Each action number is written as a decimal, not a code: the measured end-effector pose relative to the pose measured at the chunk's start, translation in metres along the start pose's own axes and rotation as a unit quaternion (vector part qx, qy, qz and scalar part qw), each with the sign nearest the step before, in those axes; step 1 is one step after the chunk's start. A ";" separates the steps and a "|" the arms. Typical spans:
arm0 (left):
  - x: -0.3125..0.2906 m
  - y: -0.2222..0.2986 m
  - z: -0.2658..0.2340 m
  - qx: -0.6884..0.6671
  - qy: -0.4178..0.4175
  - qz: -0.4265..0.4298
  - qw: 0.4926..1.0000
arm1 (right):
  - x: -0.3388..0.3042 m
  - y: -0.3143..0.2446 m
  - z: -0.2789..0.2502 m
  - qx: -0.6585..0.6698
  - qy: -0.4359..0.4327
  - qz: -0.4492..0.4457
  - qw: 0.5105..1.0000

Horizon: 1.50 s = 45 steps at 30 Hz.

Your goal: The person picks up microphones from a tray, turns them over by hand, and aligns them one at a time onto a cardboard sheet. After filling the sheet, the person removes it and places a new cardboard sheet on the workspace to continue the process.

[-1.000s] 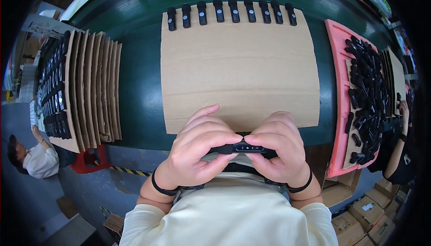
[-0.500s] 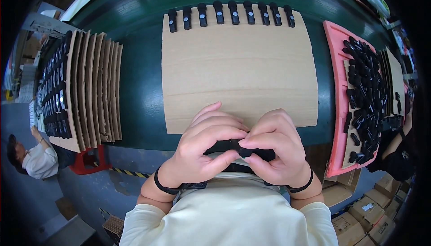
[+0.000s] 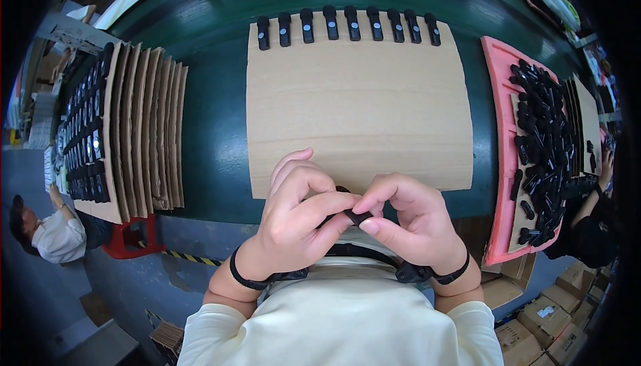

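Note:
A small black clip-on microphone (image 3: 357, 217) is pinched between my two hands at the near edge of the cardboard sheet (image 3: 360, 106). My left hand (image 3: 294, 222) grips it from the left with thumb and forefinger, other fingers curled loosely above. From the right, thumb and forefinger of my right hand (image 3: 419, 226) close on its other end. Fingers cover much of it. Along the sheet's far edge lies a row of several like microphones (image 3: 353, 24), each with a rounded dark head and a pale round spot.
At right, a pink tray (image 3: 493, 166) holds a heap of black microphones (image 3: 544, 146). Upright cardboard sheets (image 3: 150, 132) stand at left beside rows of microphones (image 3: 85, 132). Green table (image 3: 214, 119) beneath. Other people (image 3: 57, 236) work at both sides; cartons (image 3: 547, 312) lie on the floor.
My hands have shifted slightly, and the microphone is turned between my fingertips, its dark end now tilted and more covered. The row on the sheet is unchanged.

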<state>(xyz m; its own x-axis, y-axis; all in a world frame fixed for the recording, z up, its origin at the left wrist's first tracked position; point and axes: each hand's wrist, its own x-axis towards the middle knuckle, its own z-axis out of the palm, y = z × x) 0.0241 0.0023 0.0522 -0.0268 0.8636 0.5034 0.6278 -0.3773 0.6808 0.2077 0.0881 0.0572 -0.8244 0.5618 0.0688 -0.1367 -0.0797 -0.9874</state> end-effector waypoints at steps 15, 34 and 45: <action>0.015 -0.050 -0.070 0.169 0.028 -0.004 0.985 | -0.003 0.012 -0.017 -0.440 0.079 -0.173 0.878; 0.045 -0.093 -0.073 0.331 -0.033 0.011 0.943 | -0.005 0.027 -0.021 -0.606 0.080 -0.104 0.785; 0.044 -0.101 -0.069 0.292 -0.046 -0.001 0.955 | -0.013 0.025 -0.016 -0.611 0.074 -0.089 0.783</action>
<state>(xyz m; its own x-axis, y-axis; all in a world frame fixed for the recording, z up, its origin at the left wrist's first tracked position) -0.0942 0.0554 0.0426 0.0228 0.8996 0.4360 0.9557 -0.1477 0.2546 0.2239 0.0919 0.0296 -0.7665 0.5712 0.2935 0.4600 0.8072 -0.3699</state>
